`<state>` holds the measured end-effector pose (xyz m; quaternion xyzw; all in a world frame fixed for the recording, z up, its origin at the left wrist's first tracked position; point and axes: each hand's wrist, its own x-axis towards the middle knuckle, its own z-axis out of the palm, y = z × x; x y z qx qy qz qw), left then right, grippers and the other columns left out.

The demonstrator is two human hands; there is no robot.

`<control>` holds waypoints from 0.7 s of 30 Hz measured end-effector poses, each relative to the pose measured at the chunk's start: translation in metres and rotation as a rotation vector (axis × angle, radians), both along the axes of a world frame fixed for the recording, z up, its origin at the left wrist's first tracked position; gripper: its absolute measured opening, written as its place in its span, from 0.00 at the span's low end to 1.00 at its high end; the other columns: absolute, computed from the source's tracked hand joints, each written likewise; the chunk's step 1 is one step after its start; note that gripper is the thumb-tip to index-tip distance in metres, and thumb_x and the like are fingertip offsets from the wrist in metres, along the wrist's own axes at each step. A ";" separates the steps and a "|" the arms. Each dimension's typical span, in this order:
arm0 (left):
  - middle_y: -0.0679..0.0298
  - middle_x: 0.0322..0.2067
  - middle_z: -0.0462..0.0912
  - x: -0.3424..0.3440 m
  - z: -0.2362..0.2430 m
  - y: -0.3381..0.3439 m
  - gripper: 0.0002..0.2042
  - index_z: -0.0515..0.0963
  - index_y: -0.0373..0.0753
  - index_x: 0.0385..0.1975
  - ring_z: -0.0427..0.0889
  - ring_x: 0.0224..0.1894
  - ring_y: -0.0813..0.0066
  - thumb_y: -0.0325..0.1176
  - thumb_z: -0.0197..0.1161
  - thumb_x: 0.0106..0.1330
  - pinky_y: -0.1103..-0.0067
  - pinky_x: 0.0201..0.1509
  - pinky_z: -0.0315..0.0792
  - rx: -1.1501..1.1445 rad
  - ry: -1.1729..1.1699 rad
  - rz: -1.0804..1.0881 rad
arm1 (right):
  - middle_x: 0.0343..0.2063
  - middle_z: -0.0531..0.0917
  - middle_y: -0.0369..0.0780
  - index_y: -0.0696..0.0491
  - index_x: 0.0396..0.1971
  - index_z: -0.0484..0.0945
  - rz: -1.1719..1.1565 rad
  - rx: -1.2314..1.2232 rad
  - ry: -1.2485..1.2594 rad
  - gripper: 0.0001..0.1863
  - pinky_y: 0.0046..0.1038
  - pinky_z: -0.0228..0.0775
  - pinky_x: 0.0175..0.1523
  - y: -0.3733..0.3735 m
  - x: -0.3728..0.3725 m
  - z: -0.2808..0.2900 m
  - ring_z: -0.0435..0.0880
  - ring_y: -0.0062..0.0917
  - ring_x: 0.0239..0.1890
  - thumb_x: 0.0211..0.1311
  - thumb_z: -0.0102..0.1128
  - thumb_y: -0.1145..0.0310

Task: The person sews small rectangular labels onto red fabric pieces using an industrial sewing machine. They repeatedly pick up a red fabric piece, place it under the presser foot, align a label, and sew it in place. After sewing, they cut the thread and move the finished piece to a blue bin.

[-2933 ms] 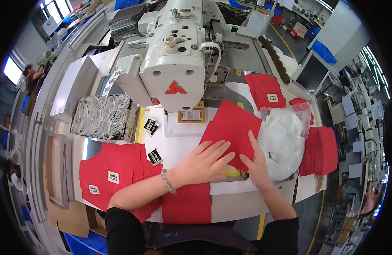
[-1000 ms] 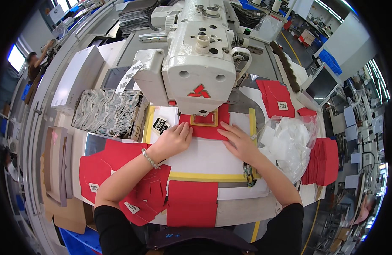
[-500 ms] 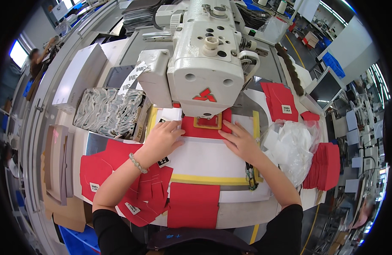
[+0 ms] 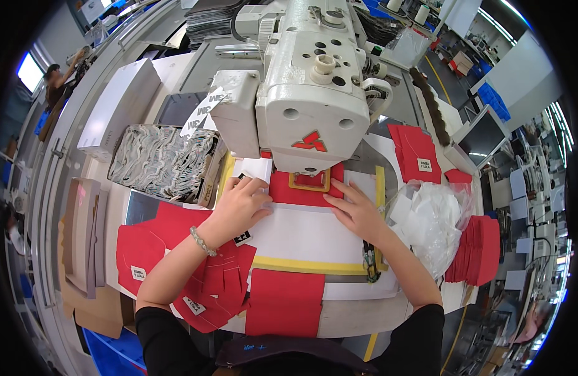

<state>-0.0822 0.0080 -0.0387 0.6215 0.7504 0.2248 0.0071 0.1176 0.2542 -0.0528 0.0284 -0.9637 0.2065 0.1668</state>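
A red fabric piece (image 4: 301, 197) lies under the white sewing machine head (image 4: 311, 113), inside a yellow clamping frame (image 4: 307, 186) on the white bed (image 4: 304, 229). My left hand (image 4: 239, 207) is open with curved fingers at the piece's left edge, partly over small black-and-white labels (image 4: 242, 237); its fingertips are near another label at the back. My right hand (image 4: 358, 213) is open, fingers spread, fingertips on the piece's right edge.
Red cut pieces (image 4: 154, 244) are stacked at left, front and right (image 4: 473, 250). A box of white bundled strips (image 4: 157, 163), a long white box (image 4: 116, 109), a plastic bag of white pieces (image 4: 426, 225) and a monitor (image 4: 483, 138) surround the machine. A co-worker (image 4: 57, 84) is at far left.
The red piece has moved from between my hands to under the clamping frame. My left hand has since shifted slightly left toward the labels; my right hand rests at the piece's edge.
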 end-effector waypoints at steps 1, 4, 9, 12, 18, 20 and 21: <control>0.65 0.45 0.78 0.000 0.000 0.000 0.09 0.83 0.42 0.34 0.75 0.49 0.69 0.36 0.70 0.55 0.70 0.55 0.63 0.000 0.002 0.001 | 0.60 0.73 0.44 0.50 0.48 0.80 0.001 -0.024 -0.006 0.17 0.43 0.63 0.67 0.001 0.000 0.000 0.79 0.40 0.51 0.57 0.63 0.72; 0.66 0.44 0.79 0.001 0.000 0.000 0.08 0.83 0.43 0.33 0.75 0.48 0.70 0.36 0.70 0.55 0.70 0.54 0.63 0.005 0.035 0.000 | 0.59 0.74 0.43 0.50 0.46 0.81 -0.035 -0.058 0.025 0.17 0.46 0.62 0.68 0.000 0.001 0.002 0.79 0.37 0.51 0.54 0.62 0.74; 0.65 0.44 0.79 0.003 -0.002 -0.002 0.09 0.82 0.43 0.34 0.75 0.48 0.70 0.37 0.69 0.56 0.69 0.54 0.63 0.035 0.122 -0.007 | 0.54 0.78 0.37 0.49 0.40 0.82 -0.155 0.062 0.040 0.16 0.44 0.57 0.62 0.001 0.010 0.012 0.79 0.28 0.50 0.49 0.61 0.77; 0.65 0.46 0.79 0.005 -0.003 -0.001 0.10 0.81 0.43 0.35 0.75 0.50 0.69 0.37 0.69 0.57 0.68 0.54 0.63 0.043 0.170 -0.019 | 0.50 0.81 0.32 0.47 0.38 0.82 -0.147 0.134 0.028 0.15 0.40 0.54 0.58 0.005 0.018 0.011 0.78 0.25 0.49 0.47 0.61 0.77; 0.64 0.50 0.79 0.005 -0.006 -0.002 0.12 0.79 0.42 0.37 0.74 0.54 0.68 0.38 0.68 0.57 0.67 0.56 0.62 0.031 0.242 -0.031 | 0.46 0.82 0.30 0.46 0.37 0.82 -0.119 0.169 0.062 0.14 0.36 0.52 0.54 0.001 0.022 0.005 0.77 0.24 0.48 0.47 0.61 0.76; 0.64 0.51 0.78 0.005 -0.005 -0.001 0.13 0.79 0.42 0.39 0.74 0.55 0.68 0.38 0.68 0.57 0.66 0.56 0.62 0.025 0.234 -0.023 | 0.45 0.82 0.30 0.46 0.37 0.81 -0.130 0.130 0.073 0.15 0.35 0.52 0.52 0.000 0.020 0.006 0.77 0.23 0.47 0.47 0.60 0.77; 0.64 0.52 0.78 0.005 -0.005 -0.001 0.13 0.79 0.42 0.39 0.74 0.55 0.67 0.38 0.68 0.57 0.66 0.56 0.62 0.022 0.222 -0.015 | 0.44 0.82 0.31 0.46 0.39 0.80 -0.144 0.084 0.056 0.16 0.34 0.52 0.51 -0.001 0.018 0.008 0.77 0.24 0.46 0.48 0.59 0.77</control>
